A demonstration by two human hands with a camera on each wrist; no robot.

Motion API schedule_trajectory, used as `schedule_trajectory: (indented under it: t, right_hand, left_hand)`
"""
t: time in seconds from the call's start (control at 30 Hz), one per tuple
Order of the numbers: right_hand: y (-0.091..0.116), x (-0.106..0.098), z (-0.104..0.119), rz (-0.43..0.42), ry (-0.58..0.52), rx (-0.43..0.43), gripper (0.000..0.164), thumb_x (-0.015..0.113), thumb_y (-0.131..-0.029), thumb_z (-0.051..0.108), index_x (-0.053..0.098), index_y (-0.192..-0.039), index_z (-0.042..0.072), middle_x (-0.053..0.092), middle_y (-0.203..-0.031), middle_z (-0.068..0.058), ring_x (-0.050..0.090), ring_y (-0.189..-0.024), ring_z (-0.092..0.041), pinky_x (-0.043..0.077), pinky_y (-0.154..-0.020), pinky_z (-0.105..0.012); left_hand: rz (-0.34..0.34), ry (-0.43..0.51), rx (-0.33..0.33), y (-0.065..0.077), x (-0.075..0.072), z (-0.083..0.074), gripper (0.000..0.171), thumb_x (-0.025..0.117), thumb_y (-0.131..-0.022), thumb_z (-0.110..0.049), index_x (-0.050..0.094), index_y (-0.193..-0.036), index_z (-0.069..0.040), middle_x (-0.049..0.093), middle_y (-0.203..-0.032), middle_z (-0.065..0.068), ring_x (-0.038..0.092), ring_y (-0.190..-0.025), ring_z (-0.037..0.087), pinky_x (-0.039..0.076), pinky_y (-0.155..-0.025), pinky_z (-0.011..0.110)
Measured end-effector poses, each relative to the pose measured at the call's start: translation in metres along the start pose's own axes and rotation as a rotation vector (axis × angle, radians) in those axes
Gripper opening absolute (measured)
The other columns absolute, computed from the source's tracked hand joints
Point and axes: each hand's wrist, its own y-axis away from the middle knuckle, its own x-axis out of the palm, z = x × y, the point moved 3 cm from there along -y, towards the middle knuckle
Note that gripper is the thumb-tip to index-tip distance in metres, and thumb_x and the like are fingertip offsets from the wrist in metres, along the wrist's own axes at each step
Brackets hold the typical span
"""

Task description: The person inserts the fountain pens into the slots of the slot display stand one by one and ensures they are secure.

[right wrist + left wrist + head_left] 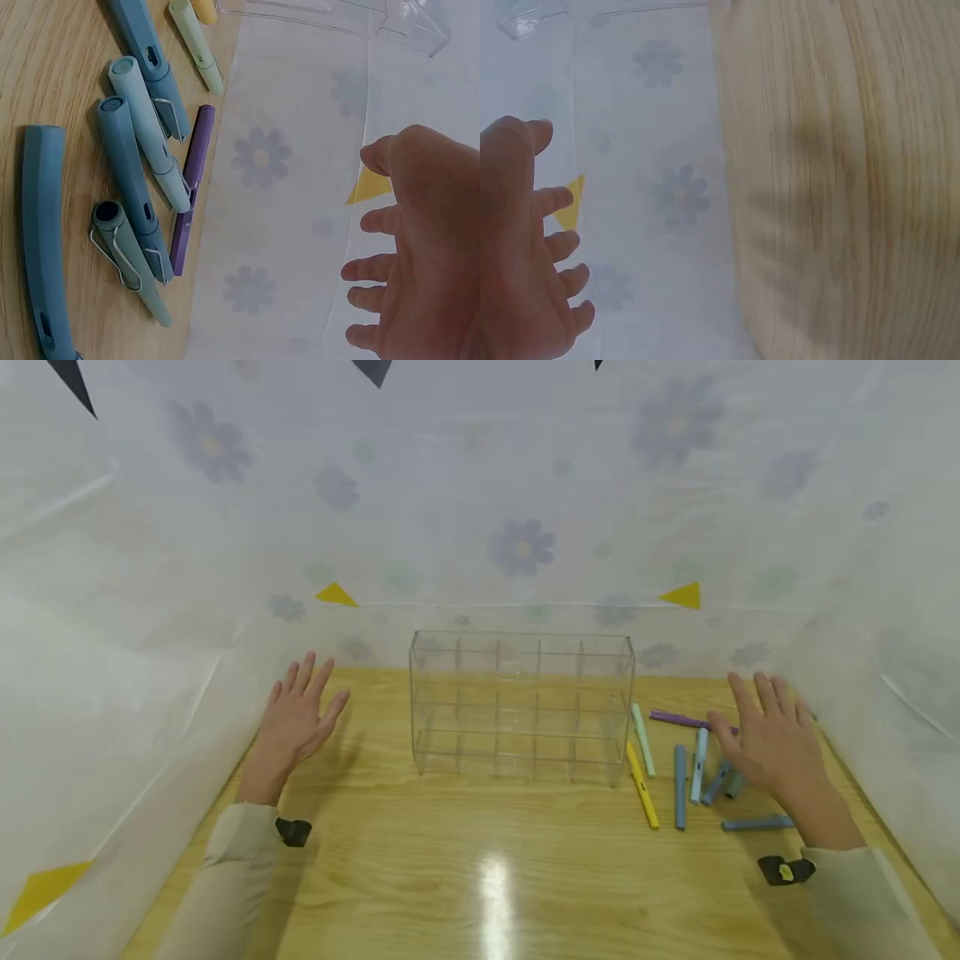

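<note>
My left hand (294, 727) hovers above the left side of the table, fingers straight and spread, holding nothing. On the other side my right hand (780, 743), also spread and holding nothing, hangs over a loose group of pens. Between the hands stands a clear plastic rack (517, 706) with rows of compartments. To its right lie a yellow pen (642, 787), a light green pen (643, 740), a purple pen (678, 719) and several blue ones, such as a dark blue pen (679, 787). In the right wrist view a grey-green pen (131, 259) with a clip shows fully.
A pale flowered sheet (450, 485) forms the back and sides around the wooden table (420, 868). Yellow triangles, one a yellow patch (682, 596), mark the sheet. Black bands with small devices sit at both wrists.
</note>
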Motion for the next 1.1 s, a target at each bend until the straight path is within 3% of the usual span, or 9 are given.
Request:
schedule_trajectory:
  t: [0.27, 0.5, 0.6, 0.7, 0.77, 0.83, 0.97, 1.1]
  right_hand:
    - [0.009, -0.003, -0.003, -0.155, -0.153, 0.014, 0.063, 0.048, -0.109, 0.034, 0.033, -0.155, -0.007, 0.035, -0.143, -0.044, 0.034, -0.128, -0.062, 0.028, -0.099, -0.075]
    - [0.022, 0.007, -0.013, -0.131, -0.389, 0.124, 0.06, 0.049, -0.109, 0.03, 0.033, -0.156, -0.005, 0.035, -0.144, -0.044, 0.035, -0.125, -0.064, 0.031, -0.089, -0.077]
    - [0.029, 0.011, -0.02, -0.149, -0.444, 0.167, 0.057, 0.048, -0.109, 0.026, 0.035, -0.155, -0.005, 0.04, -0.14, -0.042, 0.041, -0.121, -0.061, 0.038, -0.085, -0.069]
    - [0.035, 0.015, -0.028, -0.186, -0.488, 0.219, 0.053, 0.049, -0.108, 0.023, 0.04, -0.152, -0.006, 0.048, -0.135, -0.038, 0.05, -0.115, -0.052, 0.048, -0.085, -0.04]
    - [0.039, 0.018, -0.034, -0.201, -0.498, 0.267, 0.052, 0.05, -0.107, 0.023, 0.043, -0.15, -0.006, 0.052, -0.132, -0.034, 0.055, -0.107, -0.036, 0.044, -0.076, -0.022]
    - [0.042, 0.024, -0.039, -0.197, -0.509, 0.323, 0.051, 0.05, -0.107, 0.024, 0.045, -0.148, -0.005, 0.055, -0.13, -0.031, 0.054, -0.099, -0.016, 0.038, -0.069, -0.012]
    - [0.045, 0.038, -0.05, -0.141, -0.532, 0.455, 0.053, 0.051, -0.106, 0.028, 0.047, -0.147, -0.005, 0.057, -0.128, -0.026, 0.041, -0.089, 0.01, 0.04, -0.065, -0.014]
    - [0.045, 0.051, -0.059, -0.068, -0.543, 0.569, 0.059, 0.053, -0.104, 0.033, 0.045, -0.147, -0.006, 0.057, -0.131, -0.028, 0.048, -0.091, 0.003, 0.042, -0.065, -0.016]
  left_hand:
    - [-0.067, 0.357, 0.005, 0.015, 0.024, -0.011, 0.067, 0.037, -0.111, -0.046, 0.014, -0.166, -0.014, 0.0, -0.171, 0.017, 0.004, -0.154, 0.048, 0.012, -0.114, 0.074]
    - [-0.132, 0.615, 0.001, 0.028, 0.045, -0.029, 0.062, 0.04, -0.112, -0.036, 0.017, -0.166, -0.017, 0.01, -0.171, 0.014, 0.01, -0.155, 0.041, 0.014, -0.117, 0.068]
    - [-0.146, 0.731, -0.006, 0.031, 0.052, -0.042, 0.059, 0.041, -0.112, -0.033, 0.018, -0.166, -0.02, 0.015, -0.17, 0.012, 0.016, -0.154, 0.039, 0.019, -0.118, 0.065]
    - [-0.148, 0.865, -0.001, 0.032, 0.06, -0.054, 0.058, 0.042, -0.112, -0.027, 0.019, -0.165, -0.02, 0.016, -0.17, 0.01, 0.019, -0.153, 0.039, 0.021, -0.117, 0.064]
    - [-0.139, 0.941, 0.008, 0.033, 0.065, -0.062, 0.058, 0.041, -0.113, -0.025, 0.018, -0.165, -0.019, 0.016, -0.17, 0.007, 0.02, -0.154, 0.037, 0.022, -0.118, 0.063]
    - [-0.128, 1.0, 0.025, 0.033, 0.069, -0.068, 0.058, 0.041, -0.113, -0.023, 0.018, -0.165, -0.017, 0.017, -0.17, 0.005, 0.02, -0.154, 0.036, 0.023, -0.118, 0.063]
    - [-0.075, 1.081, 0.034, 0.033, 0.078, -0.077, 0.062, 0.048, -0.111, -0.024, 0.018, -0.166, -0.023, 0.017, -0.17, 0.001, 0.019, -0.154, 0.033, 0.025, -0.117, 0.062]
    - [-0.042, 1.137, 0.042, 0.034, 0.087, -0.081, 0.068, 0.054, -0.108, -0.018, 0.018, -0.166, -0.024, 0.017, -0.17, 0.004, 0.02, -0.154, 0.038, 0.026, -0.117, 0.062]
